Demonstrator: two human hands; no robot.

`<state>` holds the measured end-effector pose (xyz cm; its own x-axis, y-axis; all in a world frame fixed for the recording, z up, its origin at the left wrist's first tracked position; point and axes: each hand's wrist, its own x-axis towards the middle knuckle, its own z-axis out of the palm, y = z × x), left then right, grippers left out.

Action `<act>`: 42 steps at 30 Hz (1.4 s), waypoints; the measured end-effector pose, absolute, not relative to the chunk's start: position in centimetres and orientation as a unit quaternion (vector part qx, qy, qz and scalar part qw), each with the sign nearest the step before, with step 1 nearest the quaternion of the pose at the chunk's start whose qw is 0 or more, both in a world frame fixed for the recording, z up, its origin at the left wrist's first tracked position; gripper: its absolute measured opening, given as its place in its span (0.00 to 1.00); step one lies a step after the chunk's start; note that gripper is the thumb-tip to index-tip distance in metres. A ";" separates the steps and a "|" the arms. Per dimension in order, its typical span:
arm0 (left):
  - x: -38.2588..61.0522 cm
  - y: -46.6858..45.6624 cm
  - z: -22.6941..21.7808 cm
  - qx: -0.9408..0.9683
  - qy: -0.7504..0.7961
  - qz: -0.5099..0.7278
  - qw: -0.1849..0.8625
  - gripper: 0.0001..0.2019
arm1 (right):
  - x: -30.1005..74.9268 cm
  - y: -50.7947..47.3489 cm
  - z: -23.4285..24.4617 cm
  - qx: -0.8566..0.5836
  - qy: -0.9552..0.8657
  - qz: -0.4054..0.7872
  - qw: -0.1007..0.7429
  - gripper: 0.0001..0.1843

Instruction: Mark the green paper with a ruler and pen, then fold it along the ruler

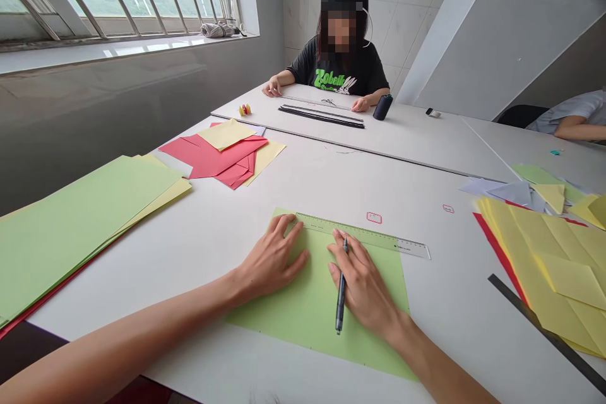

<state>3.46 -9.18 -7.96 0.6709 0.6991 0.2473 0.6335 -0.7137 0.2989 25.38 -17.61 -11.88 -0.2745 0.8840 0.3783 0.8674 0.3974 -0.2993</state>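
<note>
A sheet of light green paper (293, 315) lies flat on the white table in front of me. Along its far edge rests a clear plastic ruler (411, 246), its right end reaching past the paper. My left hand (272, 255) lies on the sheet with fingers spread, the fingertips at the ruler's left end. In my right hand (362, 281) is a dark pen (340, 303), held between the fingers with its tip toward the ruler. The fingertips of that hand touch the ruler's near edge around its middle.
Green and yellow sheets (95, 202) are stacked at left. Red paper (203, 158) lies beyond them. Creased yellow paper (544, 252) and a black strip (540, 322) are at right. Across the table a person (350, 63) sits near black strips (322, 117) and a thread spool (382, 107).
</note>
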 end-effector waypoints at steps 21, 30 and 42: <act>3.5 -9.1 -7.9 0.907 0.369 0.179 0.098 0.22 | 25.3 -17.6 -11.7 -0.554 -0.802 0.013 0.224 0.20; 3.4 -9.1 -8.0 0.912 0.360 0.175 0.090 0.22 | 25.1 -17.7 -11.3 -0.560 -0.798 0.022 0.222 0.21; 3.4 -9.1 -8.1 0.915 0.352 0.181 0.078 0.22 | 25.0 -17.7 -11.0 -0.564 -0.795 0.024 0.220 0.19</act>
<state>3.40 -9.11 -8.14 0.6867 0.6727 0.2756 0.6165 -0.7397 0.2696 25.01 -17.70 -11.03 -0.2662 0.9082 0.3231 0.8867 0.3622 -0.2874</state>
